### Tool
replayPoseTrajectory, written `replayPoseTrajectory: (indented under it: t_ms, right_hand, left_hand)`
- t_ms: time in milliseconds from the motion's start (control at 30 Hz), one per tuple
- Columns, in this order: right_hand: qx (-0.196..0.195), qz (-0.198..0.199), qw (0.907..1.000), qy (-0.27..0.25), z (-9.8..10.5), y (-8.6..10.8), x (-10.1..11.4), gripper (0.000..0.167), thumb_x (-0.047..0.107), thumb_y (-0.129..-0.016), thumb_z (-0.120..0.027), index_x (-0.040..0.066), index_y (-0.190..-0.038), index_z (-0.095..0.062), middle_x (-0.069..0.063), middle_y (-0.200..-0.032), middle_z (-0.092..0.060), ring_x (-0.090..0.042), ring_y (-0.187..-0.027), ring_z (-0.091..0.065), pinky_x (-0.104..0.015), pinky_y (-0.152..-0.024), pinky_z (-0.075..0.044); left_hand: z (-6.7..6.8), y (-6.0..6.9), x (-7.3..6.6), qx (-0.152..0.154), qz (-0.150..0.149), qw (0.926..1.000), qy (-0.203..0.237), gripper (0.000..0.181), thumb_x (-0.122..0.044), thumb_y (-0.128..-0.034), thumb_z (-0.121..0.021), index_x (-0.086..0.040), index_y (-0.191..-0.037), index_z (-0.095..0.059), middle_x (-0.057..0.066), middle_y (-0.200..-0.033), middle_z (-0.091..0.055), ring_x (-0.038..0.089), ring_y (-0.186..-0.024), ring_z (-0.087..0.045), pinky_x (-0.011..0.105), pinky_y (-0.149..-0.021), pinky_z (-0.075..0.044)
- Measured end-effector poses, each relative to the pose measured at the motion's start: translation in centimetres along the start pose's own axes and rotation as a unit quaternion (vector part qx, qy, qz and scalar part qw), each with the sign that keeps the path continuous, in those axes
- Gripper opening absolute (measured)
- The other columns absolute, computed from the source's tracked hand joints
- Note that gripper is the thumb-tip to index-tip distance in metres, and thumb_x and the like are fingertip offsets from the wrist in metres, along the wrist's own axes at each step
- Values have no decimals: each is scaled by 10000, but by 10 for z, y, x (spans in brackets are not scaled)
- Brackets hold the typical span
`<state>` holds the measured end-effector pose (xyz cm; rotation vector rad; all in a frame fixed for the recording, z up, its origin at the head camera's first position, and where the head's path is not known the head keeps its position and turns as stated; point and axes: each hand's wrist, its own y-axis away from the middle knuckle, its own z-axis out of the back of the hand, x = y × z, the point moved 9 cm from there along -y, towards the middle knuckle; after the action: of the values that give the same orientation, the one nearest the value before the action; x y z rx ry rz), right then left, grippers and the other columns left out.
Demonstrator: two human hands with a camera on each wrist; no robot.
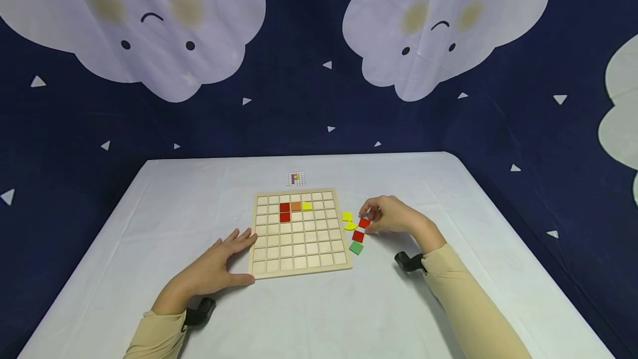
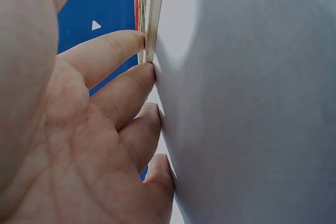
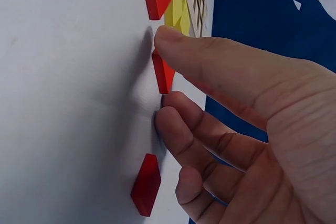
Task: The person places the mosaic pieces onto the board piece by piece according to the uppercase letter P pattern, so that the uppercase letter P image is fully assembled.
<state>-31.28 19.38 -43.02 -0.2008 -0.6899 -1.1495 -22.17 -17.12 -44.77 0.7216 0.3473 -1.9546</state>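
Note:
A wooden grid board (image 1: pixel 300 275) lies on the white table with two red tiles (image 1: pixel 284 212), an orange tile (image 1: pixel 296 206) and a yellow rounded tile (image 1: pixel 306 205) in its cells. My left hand (image 1: pixel 214 267) (image 2: pixel 100 114) is spread, thumb and fingertips touching the board's left edge. At the board's right, my right hand (image 1: pixel 396 218) (image 3: pixel 241 114) pinches a red tile (image 1: pixel 365 222) (image 3: pixel 163 74) between thumb and fingers, the tile still at the table surface. Another red tile (image 3: pixel 147 184) lies beyond the curled fingers in the right wrist view, mostly hidden in the head view.
Beside the board's right edge lie a yellow square tile (image 1: pixel 347 216), a yellow rounded tile (image 1: pixel 351 226), a red tile (image 1: pixel 358 236) and a green tile (image 1: pixel 356 247). A small printed grid card (image 1: pixel 296 178) lies behind the board. A dark blue cloth with clouds hangs beyond the table.

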Motion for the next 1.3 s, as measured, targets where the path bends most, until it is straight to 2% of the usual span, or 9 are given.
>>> replayPoseTrajectory:
  t_ms: [300,600,1300]
  right_hand:
    - [-33,16,10000,-8,-3,-3,-1,308,46,-835,-895,78,-1114,-770,-57,-955,-722,-166,-870,-617,-277,-784,-533]
    - [-66,37,10000,-5,-4,-3,-5,271,68,-838,-894,83,-1079,-772,-42,-929,-709,-155,-859,-602,-256,-768,-518]
    - [-286,-248,9992,-134,-5,-4,-16,240,107,-859,-892,81,-1072,-784,-11,-906,-701,-151,-838,-602,-253,-740,-511]
  left_hand:
    - [-1,0,-1,7,-13,10000,11,967,-429,-830,-911,-68,-1617,-481,210,-1722,-370,539,-1622,-217,808,-1257,-140]
    - [-1,1,0,-16,-13,10000,31,963,-427,-829,-911,-71,-1616,-484,206,-1722,-372,536,-1622,-221,804,-1260,-137]
    - [0,0,1,29,-48,10000,3,966,-441,-837,-904,-74,-1622,-476,208,-1725,-366,542,-1621,-218,807,-1258,-142]
